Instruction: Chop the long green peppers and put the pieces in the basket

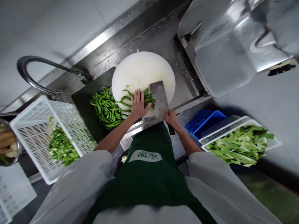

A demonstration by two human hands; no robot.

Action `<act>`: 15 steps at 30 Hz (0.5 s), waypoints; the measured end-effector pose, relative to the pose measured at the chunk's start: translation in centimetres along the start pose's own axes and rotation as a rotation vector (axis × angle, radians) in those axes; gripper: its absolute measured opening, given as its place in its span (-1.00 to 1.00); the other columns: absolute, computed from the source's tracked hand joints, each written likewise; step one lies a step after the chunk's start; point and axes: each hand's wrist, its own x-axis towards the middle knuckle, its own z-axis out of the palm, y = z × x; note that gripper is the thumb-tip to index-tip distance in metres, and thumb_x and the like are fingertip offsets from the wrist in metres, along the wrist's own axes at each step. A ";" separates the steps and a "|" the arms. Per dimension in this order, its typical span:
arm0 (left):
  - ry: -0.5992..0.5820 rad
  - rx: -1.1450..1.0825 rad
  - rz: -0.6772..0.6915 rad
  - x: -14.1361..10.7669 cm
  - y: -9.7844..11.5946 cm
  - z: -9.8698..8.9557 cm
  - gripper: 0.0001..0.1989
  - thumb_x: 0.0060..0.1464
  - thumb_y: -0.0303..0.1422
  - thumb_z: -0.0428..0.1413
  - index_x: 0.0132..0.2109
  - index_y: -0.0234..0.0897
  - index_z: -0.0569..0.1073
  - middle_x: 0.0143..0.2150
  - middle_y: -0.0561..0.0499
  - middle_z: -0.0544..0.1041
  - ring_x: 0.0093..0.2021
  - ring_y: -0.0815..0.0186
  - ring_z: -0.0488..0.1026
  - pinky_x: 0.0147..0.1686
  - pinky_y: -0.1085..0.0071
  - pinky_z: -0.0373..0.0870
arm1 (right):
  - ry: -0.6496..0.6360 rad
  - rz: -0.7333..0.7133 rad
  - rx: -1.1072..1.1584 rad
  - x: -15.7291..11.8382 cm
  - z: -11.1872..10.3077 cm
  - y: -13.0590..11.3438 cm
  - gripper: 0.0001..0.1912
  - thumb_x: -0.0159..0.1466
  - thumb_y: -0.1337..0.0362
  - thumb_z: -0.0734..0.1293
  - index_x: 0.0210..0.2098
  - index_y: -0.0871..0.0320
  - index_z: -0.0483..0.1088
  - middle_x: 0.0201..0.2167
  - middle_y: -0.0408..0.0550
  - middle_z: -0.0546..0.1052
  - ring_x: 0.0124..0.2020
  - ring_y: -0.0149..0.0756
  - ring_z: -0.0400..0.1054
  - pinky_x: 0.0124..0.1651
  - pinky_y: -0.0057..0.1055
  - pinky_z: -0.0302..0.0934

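Observation:
A round white cutting board (pixel 144 68) lies on the steel counter, over the sink's right edge. My left hand (pixel 138 106) rests palm down with fingers spread on several long green peppers (pixel 126 98) on the board. My right hand (pixel 171 119) is closed around a cleaver (pixel 159 98) near the heel of its blade; the dark handle shows below the fist. The broad blade lies over the board, just right of the peppers. A large heap of green peppers (pixel 106 109) sits in the sink, left of the board.
A curved faucet (pixel 44 60) stands behind the sink. At left is a white basket (pixel 80 124) of chopped greens. A steel machine (pixel 233 46) occupies the right rear. Blue crates (pixel 205 121) and a white basket (pixel 277 141) of leafy vegetables stand at right.

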 end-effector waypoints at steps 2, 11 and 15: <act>0.031 0.015 -0.039 -0.5 0.3 0.5 -0.10 0.32 0.15 -0.20 0.51 -0.48 0.00 0.54 -0.32 -0.08 0.55 -0.11 -0.29 0.46 -0.19 -0.38 | 0.003 0.025 0.037 -0.1 0.6 0.2 -0.63 0.43 -0.04 0.16 -0.40 0.04 0.19 -0.75 -0.21 0.28 -0.72 -0.34 0.23 -0.53 -0.38 0.19; -0.013 0.056 0.039 1.6 -1.1 0.1 -0.25 0.36 0.04 -0.19 0.51 -0.31 0.05 0.54 -0.20 0.01 0.55 -0.07 -0.21 0.47 -0.16 -0.33 | -0.092 0.055 0.286 0.5 -0.2 1.8 -0.45 0.25 -0.32 0.28 -0.42 0.01 0.12 -0.72 -0.25 0.27 -0.75 -0.39 0.17 -0.71 -0.43 0.09; -0.020 0.049 0.048 1.9 -1.1 0.0 -0.27 0.36 0.03 -0.20 0.51 -0.25 0.06 0.54 -0.15 0.01 0.56 -0.06 -0.24 0.47 -0.17 -0.33 | -0.068 0.088 0.311 0.2 0.7 1.7 -0.45 0.26 -0.33 0.25 -0.41 0.02 0.13 -0.70 -0.22 0.29 -0.75 -0.38 0.19 -0.72 -0.42 0.08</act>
